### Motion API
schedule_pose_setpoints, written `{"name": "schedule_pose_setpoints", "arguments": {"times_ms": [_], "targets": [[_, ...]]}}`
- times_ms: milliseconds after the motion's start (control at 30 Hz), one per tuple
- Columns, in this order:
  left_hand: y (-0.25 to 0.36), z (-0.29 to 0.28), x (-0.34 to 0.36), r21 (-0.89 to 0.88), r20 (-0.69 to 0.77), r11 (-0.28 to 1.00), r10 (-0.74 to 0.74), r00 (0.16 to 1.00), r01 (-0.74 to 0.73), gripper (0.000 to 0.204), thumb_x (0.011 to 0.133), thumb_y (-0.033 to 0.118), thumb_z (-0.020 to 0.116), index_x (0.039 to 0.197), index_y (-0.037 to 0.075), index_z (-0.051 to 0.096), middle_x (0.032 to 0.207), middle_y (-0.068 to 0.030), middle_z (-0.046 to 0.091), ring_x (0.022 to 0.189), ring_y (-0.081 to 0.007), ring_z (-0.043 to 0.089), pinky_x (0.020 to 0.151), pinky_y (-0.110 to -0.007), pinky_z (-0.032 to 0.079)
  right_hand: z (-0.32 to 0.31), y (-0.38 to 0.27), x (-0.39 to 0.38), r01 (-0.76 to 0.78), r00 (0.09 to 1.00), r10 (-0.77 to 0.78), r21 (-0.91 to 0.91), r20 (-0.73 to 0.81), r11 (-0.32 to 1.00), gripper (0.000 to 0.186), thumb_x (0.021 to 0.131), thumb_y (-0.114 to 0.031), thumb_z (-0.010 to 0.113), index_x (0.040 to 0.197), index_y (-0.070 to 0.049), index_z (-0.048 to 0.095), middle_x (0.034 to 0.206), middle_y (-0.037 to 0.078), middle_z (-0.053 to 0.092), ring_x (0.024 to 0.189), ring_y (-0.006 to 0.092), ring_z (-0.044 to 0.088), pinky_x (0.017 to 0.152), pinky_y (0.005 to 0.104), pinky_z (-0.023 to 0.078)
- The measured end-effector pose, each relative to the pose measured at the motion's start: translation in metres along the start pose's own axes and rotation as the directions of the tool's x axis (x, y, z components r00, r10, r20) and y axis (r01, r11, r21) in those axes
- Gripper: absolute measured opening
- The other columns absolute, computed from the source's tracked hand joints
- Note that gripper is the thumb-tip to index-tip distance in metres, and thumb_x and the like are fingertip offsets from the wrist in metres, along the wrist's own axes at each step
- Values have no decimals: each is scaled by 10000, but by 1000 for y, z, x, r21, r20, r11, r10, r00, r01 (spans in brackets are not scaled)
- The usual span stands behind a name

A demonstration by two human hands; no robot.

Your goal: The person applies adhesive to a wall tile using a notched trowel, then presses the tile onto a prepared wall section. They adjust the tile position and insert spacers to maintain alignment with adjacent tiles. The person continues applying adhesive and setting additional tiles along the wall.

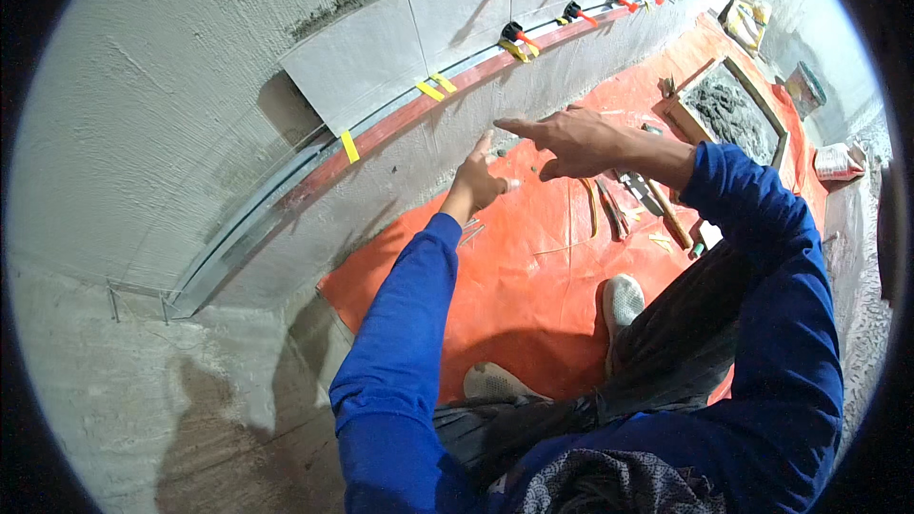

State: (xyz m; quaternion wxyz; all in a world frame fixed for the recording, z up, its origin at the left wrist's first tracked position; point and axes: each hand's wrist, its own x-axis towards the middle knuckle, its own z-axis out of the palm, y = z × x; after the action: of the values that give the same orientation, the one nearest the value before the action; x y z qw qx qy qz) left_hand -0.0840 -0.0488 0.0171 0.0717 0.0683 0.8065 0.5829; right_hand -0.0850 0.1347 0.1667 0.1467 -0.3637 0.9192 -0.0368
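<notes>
My left hand (pixel 479 181) is raised in front of the wall, its index finger and thumb stretched apart. To its right, my right hand (pixel 586 141) points leftward with the index finger out and the thumb lowered. Nothing shows in either hand, and the two stay slightly apart. Beyond them, a row of grey tiles (pixel 357 59) runs along the wall. Black-and-orange tile levelling clamps (pixel 519 33) sit at the joints. Beneath the tiles run a metal rail (pixel 238 212) and a reddish straight bar (pixel 386 131), with yellow strips (pixel 349 147) across them.
An orange sheet (pixel 533 276) covers the floor under my shoes (pixel 624 300). Pliers (pixel 614 214) and a wooden-handled tool (pixel 674 224) lie on it at right. A tray of mortar (pixel 728 114), a bucket (pixel 805 88) and a yellow bag (pixel 747 19) stand farther right.
</notes>
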Motion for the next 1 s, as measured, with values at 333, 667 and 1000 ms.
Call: {"name": "schedule_pose_setpoints", "arguments": {"times_ms": [333, 667, 1000], "targets": [[63, 9, -2, -848, 308, 446, -27, 951, 287, 307, 959, 141, 433, 1241, 86, 542, 1179, -99, 612, 1083, -288, 611, 909, -458, 502, 50, 42, -3, 151, 922, -205, -181, -328, 972, 837, 858, -428, 684, 1515, -124, 263, 1528, 132, 356, 1372, 345, 393, 1076, 488, 401], [53, 10, -23, -696, 257, 646, -182, 949, 312, 414, 955, 178, 611, 1331, 59, 482, 1191, -140, 615, 1144, -313, 620, 987, -469, 490, 126, 91, -58, 77, 890, 72, 304, -450, 950, 702, 888, -343, 690, 1488, -157, 376, 1284, 151, 611, 1176, 310, 591, 1013, 484, 421], [16, 41, -16, -654, 226, 575, -472, 852, 492, 257, 1021, 333, 500, 1034, 92, 591, 1145, -160, 668, 1026, -343, 678, 852, -487, 549, 206, 80, -60, 362, 731, 562, 918, -387, 161, 356, 954, -186, 639, 1251, 5, 596, 1096, 111, 699, 1035, 170, 646, 906, 329, 503]]}}
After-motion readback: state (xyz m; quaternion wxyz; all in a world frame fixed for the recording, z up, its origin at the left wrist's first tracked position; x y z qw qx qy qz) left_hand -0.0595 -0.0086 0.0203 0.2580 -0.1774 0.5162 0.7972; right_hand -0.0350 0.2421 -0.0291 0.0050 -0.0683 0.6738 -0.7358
